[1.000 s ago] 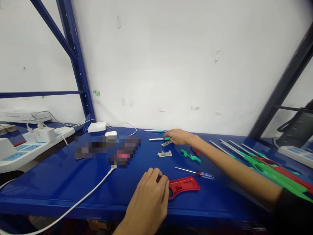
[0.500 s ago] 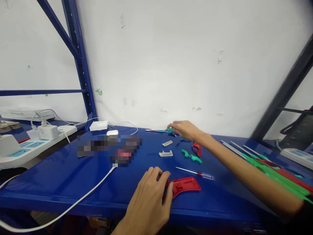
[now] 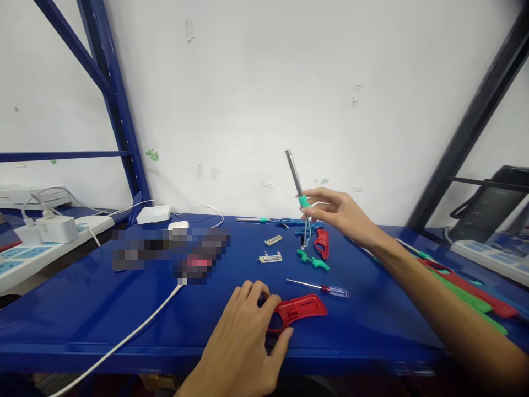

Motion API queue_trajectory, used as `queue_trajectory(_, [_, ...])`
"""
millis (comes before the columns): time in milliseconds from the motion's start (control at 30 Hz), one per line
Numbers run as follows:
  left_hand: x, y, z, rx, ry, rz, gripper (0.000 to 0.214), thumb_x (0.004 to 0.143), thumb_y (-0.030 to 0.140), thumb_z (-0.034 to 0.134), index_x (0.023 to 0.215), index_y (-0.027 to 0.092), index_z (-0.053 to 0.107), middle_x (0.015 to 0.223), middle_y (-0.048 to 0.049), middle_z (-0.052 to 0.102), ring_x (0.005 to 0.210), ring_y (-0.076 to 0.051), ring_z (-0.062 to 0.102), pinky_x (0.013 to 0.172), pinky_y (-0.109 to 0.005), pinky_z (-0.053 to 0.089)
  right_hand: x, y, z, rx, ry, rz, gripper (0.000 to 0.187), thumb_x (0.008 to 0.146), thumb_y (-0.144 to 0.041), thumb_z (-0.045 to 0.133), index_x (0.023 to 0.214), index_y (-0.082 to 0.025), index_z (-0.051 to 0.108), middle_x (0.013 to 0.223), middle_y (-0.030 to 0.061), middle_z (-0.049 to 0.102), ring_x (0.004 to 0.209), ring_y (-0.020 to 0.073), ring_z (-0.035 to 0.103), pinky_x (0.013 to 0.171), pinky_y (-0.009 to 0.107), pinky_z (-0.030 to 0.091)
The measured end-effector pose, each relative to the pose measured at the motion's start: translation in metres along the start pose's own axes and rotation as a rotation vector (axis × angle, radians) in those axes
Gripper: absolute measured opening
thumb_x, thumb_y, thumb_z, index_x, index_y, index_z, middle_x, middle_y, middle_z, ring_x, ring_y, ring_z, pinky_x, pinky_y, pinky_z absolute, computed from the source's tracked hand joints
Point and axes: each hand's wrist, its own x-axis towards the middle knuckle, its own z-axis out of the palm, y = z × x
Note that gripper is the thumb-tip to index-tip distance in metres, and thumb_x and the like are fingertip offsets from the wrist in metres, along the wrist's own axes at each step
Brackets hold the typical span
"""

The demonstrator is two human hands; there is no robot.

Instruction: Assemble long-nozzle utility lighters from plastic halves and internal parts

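Observation:
My right hand (image 3: 339,212) pinches a thin metal rod with a green collar (image 3: 296,177) and holds it upright above the blue bench (image 3: 103,309); a thin wire hangs from its lower end. My left hand (image 3: 243,336) rests with curled fingers on the left end of a red plastic handle shell (image 3: 301,310) near the front edge. Between the hands lie a small screwdriver with a clear and red handle (image 3: 320,288), green plastic pieces (image 3: 313,260), a red trigger piece (image 3: 322,243) and two small metal clips (image 3: 269,257).
Another metal rod (image 3: 258,220) lies at the back near the wall. Long red and green parts (image 3: 463,286) lie at the right. A white cable (image 3: 124,342) crosses the front left. Power strips (image 3: 45,237) and a white adapter sit on the left. Blue rack posts (image 3: 111,105) stand behind.
My right hand has picked the green-collared rod off the back of the bench and raised it upright. My left hand stays on the red shell.

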Motion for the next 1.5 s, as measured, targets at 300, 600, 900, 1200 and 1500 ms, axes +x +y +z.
queue_trajectory(300, [0.002,-0.001,0.003,0.039,0.012,0.017,0.025,0.102,0.029,0.054,0.120,0.021,0.069,0.117,-0.0120,0.065,0.106,-0.033,0.064,0.101,-0.066,0.054,-0.014,0.013,0.032,0.325,-0.170,0.156,0.046,0.082,-0.046,0.086,0.121,-0.024,0.072,0.110,0.0067,0.074,0.089,0.0232,0.078,0.085,0.042,0.058])
queue_trajectory(600, [0.000,-0.005,0.004,0.008,0.081,0.024,0.042,0.106,0.041,0.056,0.144,0.023,0.060,0.128,-0.0128,0.066,0.118,-0.035,0.064,0.105,-0.067,0.054,-0.021,0.008,0.034,0.503,-0.351,0.281,0.040,0.081,-0.041,0.089,0.115,-0.023,0.078,0.103,0.0061,0.077,0.085,0.0175,0.072,0.080,0.034,0.055])
queue_trajectory(900, [-0.003,-0.006,-0.003,-0.053,0.660,0.229,0.036,0.098,0.000,0.053,0.126,0.019,0.065,0.124,-0.0103,0.062,0.117,-0.023,0.059,0.102,-0.039,0.053,-0.027,0.010,0.032,0.620,-0.624,0.402,0.085,0.084,-0.033,0.087,0.158,-0.023,0.047,0.095,0.0060,0.079,0.078,0.0162,0.071,0.073,0.029,0.055])
queue_trajectory(1200, [0.004,-0.005,-0.009,0.103,0.455,0.343,0.039,0.104,0.015,0.062,0.143,0.021,0.058,0.130,-0.0115,0.071,0.119,-0.026,0.067,0.101,-0.042,0.052,-0.035,0.015,0.047,0.769,-0.986,0.499,0.080,0.088,-0.028,0.084,0.158,-0.021,0.046,0.095,0.0042,0.080,0.077,0.0145,0.075,0.074,0.027,0.058])
queue_trajectory(1500, [-0.001,-0.024,-0.023,-0.004,0.484,0.213,0.027,0.106,0.011,0.059,0.129,0.023,0.066,0.113,-0.0028,0.076,0.099,-0.016,0.073,0.090,-0.026,0.056,-0.038,0.002,0.044,0.618,-0.881,0.383,0.052,0.102,-0.053,0.065,0.140,-0.018,0.063,0.103,0.0107,0.081,0.101,0.0205,0.076,0.097,0.038,0.055])
